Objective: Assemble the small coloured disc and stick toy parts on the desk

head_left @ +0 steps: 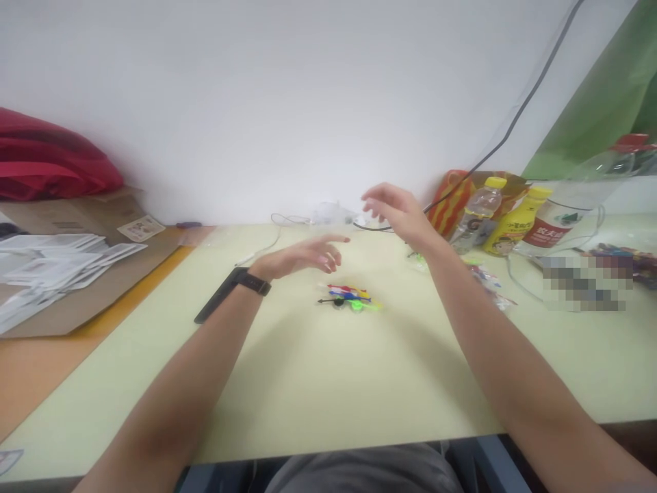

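My left hand [306,255], with a dark band on its wrist, hovers above the table with its index finger stretched out and the others loosely bent. Farther back and to the right, my right hand [397,211] is raised with fingers apart. I see nothing held in either one. Below and between them lies a small pile of colourful plastic arrow-shaped pieces [349,294] in red, blue, yellow, black, white and bright green. Some have round ends. More small green and dark pieces [418,259] lie partly hidden behind my right forearm.
A dark phone-like slab [220,296] lies beside my left wrist. At left, white frames [66,263] rest on cardboard. Bottles [480,209], a snack bag [452,198] and bagged small parts [487,284] stand or lie at right. Thin cables [280,233] run along the wall.
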`<move>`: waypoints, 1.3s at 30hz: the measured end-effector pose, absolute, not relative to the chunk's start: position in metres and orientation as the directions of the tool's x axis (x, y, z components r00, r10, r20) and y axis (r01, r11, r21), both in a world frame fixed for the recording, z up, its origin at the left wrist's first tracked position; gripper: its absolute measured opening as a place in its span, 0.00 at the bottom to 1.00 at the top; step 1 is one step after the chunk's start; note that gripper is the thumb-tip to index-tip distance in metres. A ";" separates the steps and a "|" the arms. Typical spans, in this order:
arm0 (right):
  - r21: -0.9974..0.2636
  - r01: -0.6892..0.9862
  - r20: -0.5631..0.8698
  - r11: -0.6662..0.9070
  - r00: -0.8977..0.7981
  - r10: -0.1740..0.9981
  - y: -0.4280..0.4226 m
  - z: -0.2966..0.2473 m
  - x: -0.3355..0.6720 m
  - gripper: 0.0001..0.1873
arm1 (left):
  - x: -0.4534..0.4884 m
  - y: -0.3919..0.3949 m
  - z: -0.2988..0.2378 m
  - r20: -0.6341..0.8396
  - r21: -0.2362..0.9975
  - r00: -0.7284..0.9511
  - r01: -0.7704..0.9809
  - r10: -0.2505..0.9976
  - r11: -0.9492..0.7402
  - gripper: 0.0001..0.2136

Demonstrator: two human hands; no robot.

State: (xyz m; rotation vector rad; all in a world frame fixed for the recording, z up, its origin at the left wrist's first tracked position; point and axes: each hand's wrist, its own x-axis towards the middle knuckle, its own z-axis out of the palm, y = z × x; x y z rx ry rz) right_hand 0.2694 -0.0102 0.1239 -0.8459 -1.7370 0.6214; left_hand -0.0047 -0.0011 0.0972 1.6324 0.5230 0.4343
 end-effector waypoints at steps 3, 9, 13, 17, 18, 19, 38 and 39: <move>-0.874 0.347 0.244 0.340 -0.290 0.925 0.003 0.096 0.276 0.12 | -0.024 0.014 0.093 -0.073 0.949 0.761 0.253 0.644 -0.191 0.30; -0.806 0.554 -0.299 0.210 -0.687 0.662 0.001 0.052 0.258 0.22 | -0.037 0.025 0.088 -0.146 0.862 0.724 0.427 0.674 -0.273 0.30; -0.767 0.593 -0.341 0.246 -0.701 0.627 0.004 0.048 0.248 0.26 | -0.037 0.023 0.091 -0.235 0.800 0.700 0.533 0.674 -0.274 0.30; -0.741 0.607 -0.326 0.287 -0.699 0.637 0.005 0.058 0.256 0.25 | -0.039 0.022 0.091 -0.261 0.791 0.717 0.542 0.646 -0.282 0.30; -0.737 0.613 -0.321 0.287 -0.690 0.649 0.005 0.061 0.260 0.25 | -0.039 0.022 0.091 -0.261 0.798 0.726 0.533 0.636 -0.282 0.30; -0.734 0.617 -0.315 0.285 -0.680 0.663 0.005 0.064 0.264 0.25 | -0.040 0.022 0.091 -0.257 0.804 0.734 0.523 0.628 -0.282 0.30; -0.850 0.331 0.409 0.409 -0.073 0.910 -0.019 0.127 0.300 0.19 | -0.025 0.014 0.092 -0.233 0.809 0.772 0.491 0.591 -0.322 0.27; -0.839 0.332 0.427 0.430 -0.086 0.900 -0.021 0.128 0.294 0.19 | -0.022 0.013 0.092 -0.216 0.823 0.779 0.469 0.588 -0.319 0.27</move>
